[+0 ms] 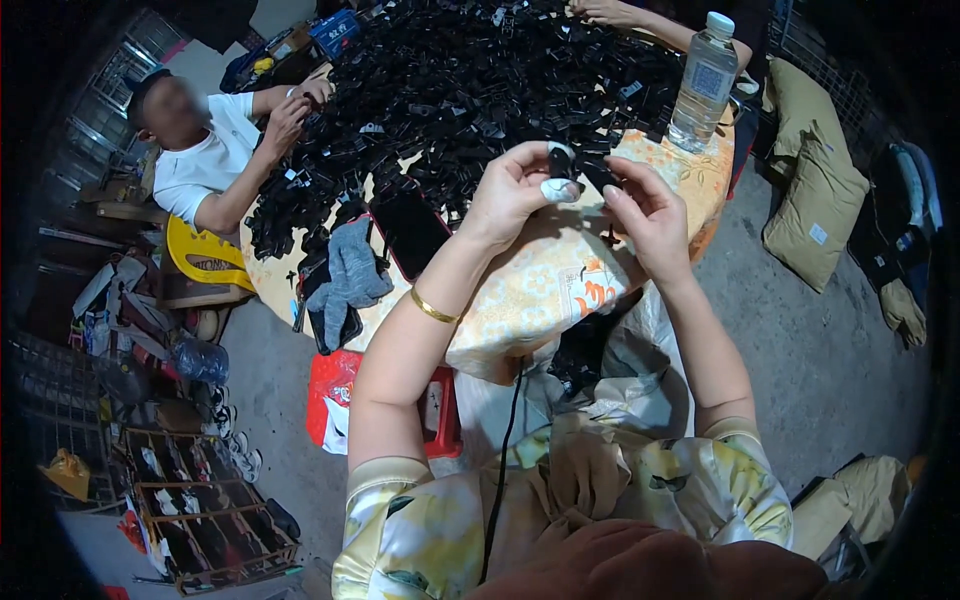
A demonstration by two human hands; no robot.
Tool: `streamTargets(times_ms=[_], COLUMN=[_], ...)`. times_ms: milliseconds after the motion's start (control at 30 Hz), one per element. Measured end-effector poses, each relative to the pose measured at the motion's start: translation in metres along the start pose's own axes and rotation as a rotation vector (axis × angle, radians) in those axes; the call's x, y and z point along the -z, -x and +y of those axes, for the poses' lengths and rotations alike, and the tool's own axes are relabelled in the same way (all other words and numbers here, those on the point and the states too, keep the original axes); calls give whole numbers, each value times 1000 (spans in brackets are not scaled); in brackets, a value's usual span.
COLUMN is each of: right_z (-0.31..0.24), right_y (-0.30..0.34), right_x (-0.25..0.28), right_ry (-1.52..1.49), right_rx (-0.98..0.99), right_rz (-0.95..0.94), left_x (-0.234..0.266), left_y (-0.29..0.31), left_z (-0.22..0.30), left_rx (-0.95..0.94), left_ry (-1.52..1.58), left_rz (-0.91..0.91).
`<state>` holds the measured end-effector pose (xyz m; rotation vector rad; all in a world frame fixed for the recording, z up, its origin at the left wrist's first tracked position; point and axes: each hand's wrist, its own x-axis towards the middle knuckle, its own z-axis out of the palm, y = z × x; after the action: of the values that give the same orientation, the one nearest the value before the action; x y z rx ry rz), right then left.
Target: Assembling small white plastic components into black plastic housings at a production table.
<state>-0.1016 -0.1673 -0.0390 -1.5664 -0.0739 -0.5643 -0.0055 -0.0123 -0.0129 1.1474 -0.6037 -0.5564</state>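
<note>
My left hand [515,190] and my right hand [645,210] meet above the near edge of a round table [540,290] with a yellow flowered cover. Both pinch one small black plastic part [575,170] between the fingertips; white tape wraps my left thumb and forefinger tips. A gold bangle [433,307] sits on my left forearm. Just beyond my hands spreads a large heap of small black plastic parts [460,90] over most of the table.
A water bottle [703,85] stands at the table's right. A dark phone [412,228] and grey gloves [350,275] lie at left. One person in white [215,150] works at far left; another person's hand [605,12] reaches in at the top. A red stool [335,395] stands below.
</note>
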Motion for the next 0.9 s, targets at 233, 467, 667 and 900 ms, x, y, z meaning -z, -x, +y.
streamTargets(times_ms=[233, 467, 667, 900], right_z=[-4, 0, -4, -44], right_y=[1, 3, 5, 26], right_x=[-10, -11, -12, 29], right_ry=[224, 528, 643, 526], right_rx=[265, 588, 698, 248], right_rz=[0, 51, 78, -497], left_x=[2, -27, -21, 12], left_y=[4, 17, 18, 11], left_z=[0, 0, -4, 26], left_rx=[-21, 2, 47, -221], left_ry=[-265, -25, -149, -1157], left_rz=[-21, 107, 79, 210])
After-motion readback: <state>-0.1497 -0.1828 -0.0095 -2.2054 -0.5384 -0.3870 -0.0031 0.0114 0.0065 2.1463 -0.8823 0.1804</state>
